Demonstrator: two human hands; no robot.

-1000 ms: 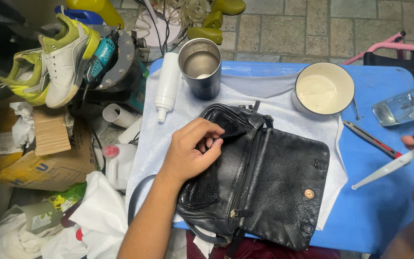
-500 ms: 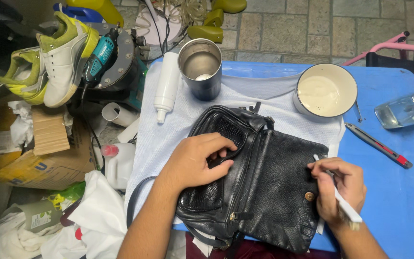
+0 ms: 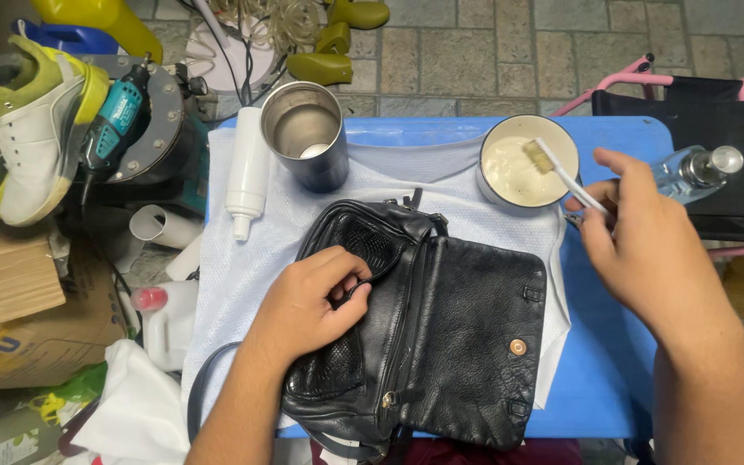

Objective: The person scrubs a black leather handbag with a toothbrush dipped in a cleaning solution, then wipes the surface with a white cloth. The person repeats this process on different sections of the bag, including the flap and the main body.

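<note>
A black leather bag lies on a white cloth over a blue table. My left hand presses on the bag's left side, fingers curled at its opening. My right hand holds a white toothbrush, whose bristles hang over a round tin of cream-coloured paste at the table's far side.
A steel cup and a white bottle stand at the cloth's far left. A clear glass bottle lies far right, by a pink folding chair. Shoes, a rotary tool and boxes crowd the floor at left.
My right hand has lifted from the bag's flap and carried the toothbrush up to the tin of paste. My left hand has stayed on the bag.
</note>
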